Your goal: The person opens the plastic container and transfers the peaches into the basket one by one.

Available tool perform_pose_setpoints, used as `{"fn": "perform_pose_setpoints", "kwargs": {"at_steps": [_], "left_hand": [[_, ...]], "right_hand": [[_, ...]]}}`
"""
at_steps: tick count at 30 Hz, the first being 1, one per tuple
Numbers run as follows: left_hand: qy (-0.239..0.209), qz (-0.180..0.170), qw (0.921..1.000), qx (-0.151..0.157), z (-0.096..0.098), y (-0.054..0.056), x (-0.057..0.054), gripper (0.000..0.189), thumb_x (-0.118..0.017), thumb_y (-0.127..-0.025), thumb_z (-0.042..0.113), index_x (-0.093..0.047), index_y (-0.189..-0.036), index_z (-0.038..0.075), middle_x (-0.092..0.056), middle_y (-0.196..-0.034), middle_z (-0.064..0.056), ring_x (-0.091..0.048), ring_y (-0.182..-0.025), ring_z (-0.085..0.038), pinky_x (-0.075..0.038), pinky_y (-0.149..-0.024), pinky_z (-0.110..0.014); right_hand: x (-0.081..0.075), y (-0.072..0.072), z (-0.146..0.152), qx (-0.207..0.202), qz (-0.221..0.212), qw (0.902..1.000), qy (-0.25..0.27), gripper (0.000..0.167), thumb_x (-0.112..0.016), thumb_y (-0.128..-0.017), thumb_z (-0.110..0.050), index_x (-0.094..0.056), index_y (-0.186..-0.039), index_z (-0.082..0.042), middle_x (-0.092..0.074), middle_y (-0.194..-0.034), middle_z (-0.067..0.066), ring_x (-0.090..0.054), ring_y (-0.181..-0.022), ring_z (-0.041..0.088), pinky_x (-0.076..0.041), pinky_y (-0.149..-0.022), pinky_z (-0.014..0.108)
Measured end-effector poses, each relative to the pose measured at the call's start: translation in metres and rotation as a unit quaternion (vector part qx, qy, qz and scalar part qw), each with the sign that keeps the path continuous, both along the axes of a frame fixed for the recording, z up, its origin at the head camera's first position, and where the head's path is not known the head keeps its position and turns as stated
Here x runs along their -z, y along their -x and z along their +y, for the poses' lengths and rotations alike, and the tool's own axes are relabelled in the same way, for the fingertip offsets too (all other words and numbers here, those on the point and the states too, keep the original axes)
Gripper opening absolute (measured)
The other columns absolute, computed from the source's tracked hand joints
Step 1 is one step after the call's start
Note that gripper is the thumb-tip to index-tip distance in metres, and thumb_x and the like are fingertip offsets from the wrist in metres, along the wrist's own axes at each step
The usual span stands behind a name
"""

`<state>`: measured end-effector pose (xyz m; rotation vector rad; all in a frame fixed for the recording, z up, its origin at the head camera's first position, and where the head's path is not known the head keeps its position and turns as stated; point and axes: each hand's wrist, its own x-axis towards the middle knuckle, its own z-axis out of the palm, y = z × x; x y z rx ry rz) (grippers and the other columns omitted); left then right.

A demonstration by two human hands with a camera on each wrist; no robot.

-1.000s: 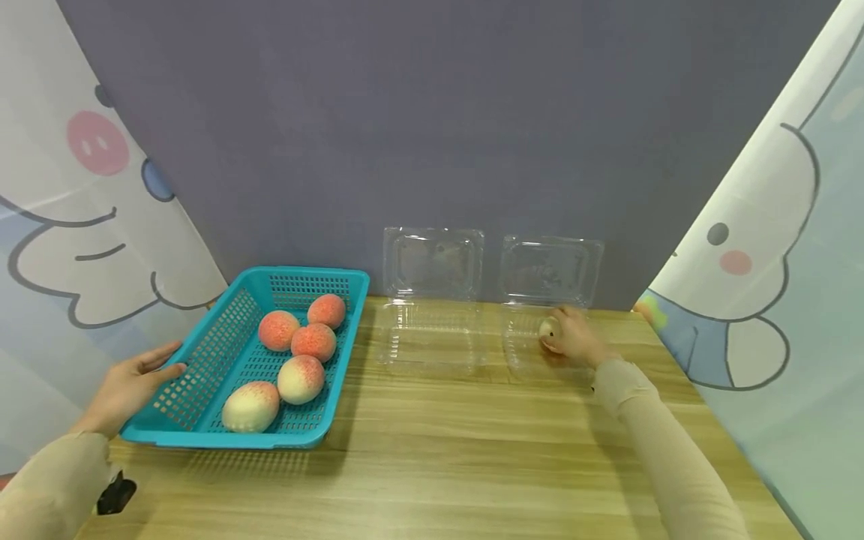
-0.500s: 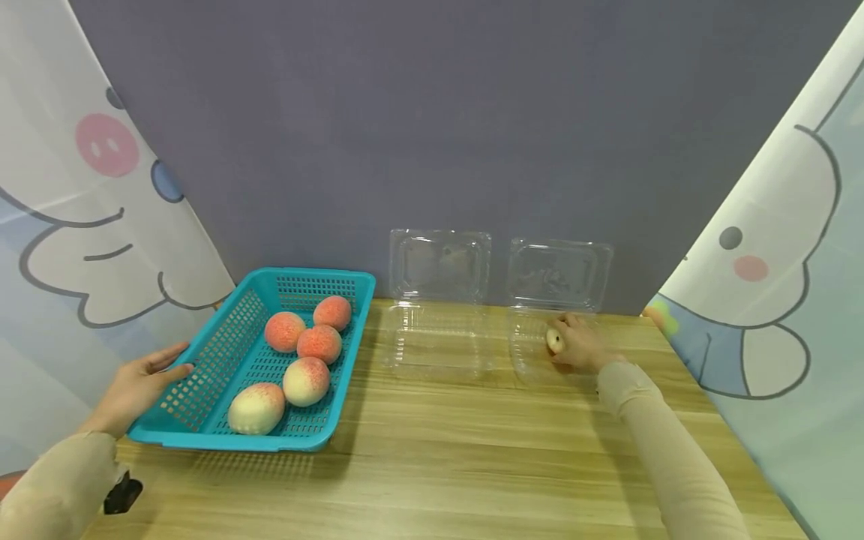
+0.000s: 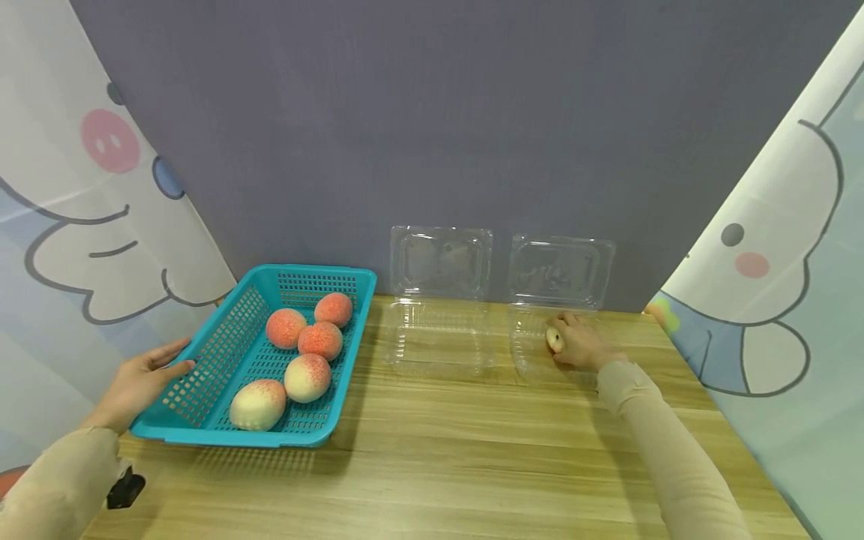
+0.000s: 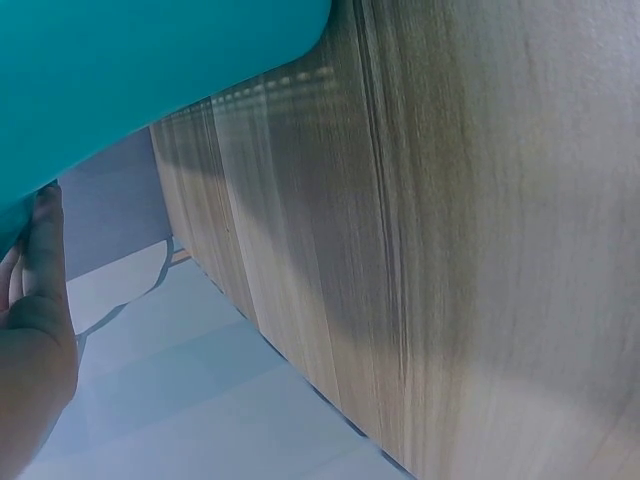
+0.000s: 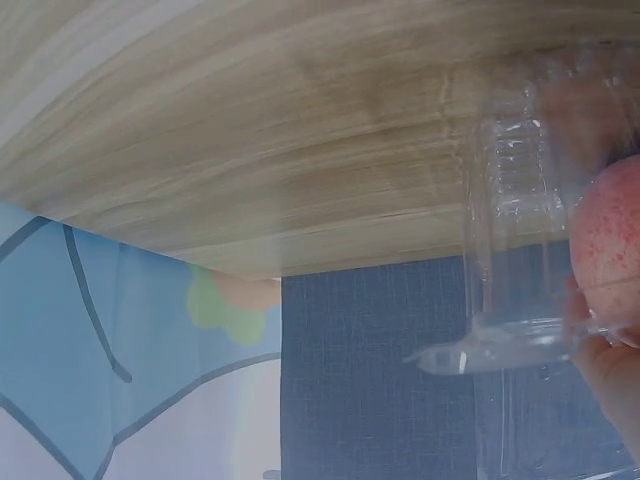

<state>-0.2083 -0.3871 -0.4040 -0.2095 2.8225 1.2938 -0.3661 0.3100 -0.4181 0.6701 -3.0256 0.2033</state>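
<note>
My left hand (image 3: 138, 382) grips the left rim of the teal plastic basket (image 3: 266, 436), thumb over the edge. In the left wrist view, the fingers (image 4: 44, 245) reach up against the basket's teal side (image 4: 150, 70). Several red and cream peaches (image 3: 320, 341) lie in the basket. On the right, my right hand (image 3: 579, 343) holds a peach (image 3: 554, 340) down in the base of the right clear plastic box (image 3: 529, 360). The right wrist view shows this peach's red-speckled side (image 5: 612, 240) inside the clear wall (image 5: 510, 170); the hand is partly cut off there.
A second clear plastic box (image 3: 439, 349) stands open left of the first, its lid (image 3: 442, 262) raised against the grey backdrop (image 3: 445, 112). Wooden table (image 3: 472, 457) lies in front. Cartoon-printed curtains (image 3: 756, 307) hang at both sides.
The peach in my right hand has turned slightly in the right box. My left hand keeps its hold on the basket. The head view has shifted a little.
</note>
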Motion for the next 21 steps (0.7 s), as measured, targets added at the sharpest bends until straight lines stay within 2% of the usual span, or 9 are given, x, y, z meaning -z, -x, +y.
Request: {"fn": "perform_pose_setpoints", "kwargs": {"at_steps": [17,21], "left_hand": [[-0.003,0.002,1.0000,-0.005,0.0003,0.0004,0.0010,0.074,-0.045,-0.090,0.054,-0.017,-0.147,0.014,-0.011,-0.148,-0.023,-0.007,-0.129,-0.058,-0.020,-0.090,-0.075],[0.000,0.006,1.0000,-0.006,0.0007,0.0005,0.0006,0.074,-0.045,-0.090,0.053,-0.018,-0.146,0.012,-0.011,-0.147,-0.023,-0.009,-0.128,-0.058,-0.021,-0.089,-0.075]], "right_hand": [[-0.0015,-0.0016,0.0009,-0.016,0.032,0.9993,0.014,0.065,-0.075,-0.066,-0.016,-0.051,-0.124,-0.001,-0.045,-0.121,0.021,-0.042,-0.112,0.039,-0.039,-0.092,0.054],[-0.0025,-0.0014,0.0003,-0.018,0.042,0.9988,0.016,0.066,-0.075,-0.064,-0.017,-0.052,-0.124,-0.002,-0.046,-0.121,0.021,-0.041,-0.114,0.041,-0.037,-0.094,0.057]]}}
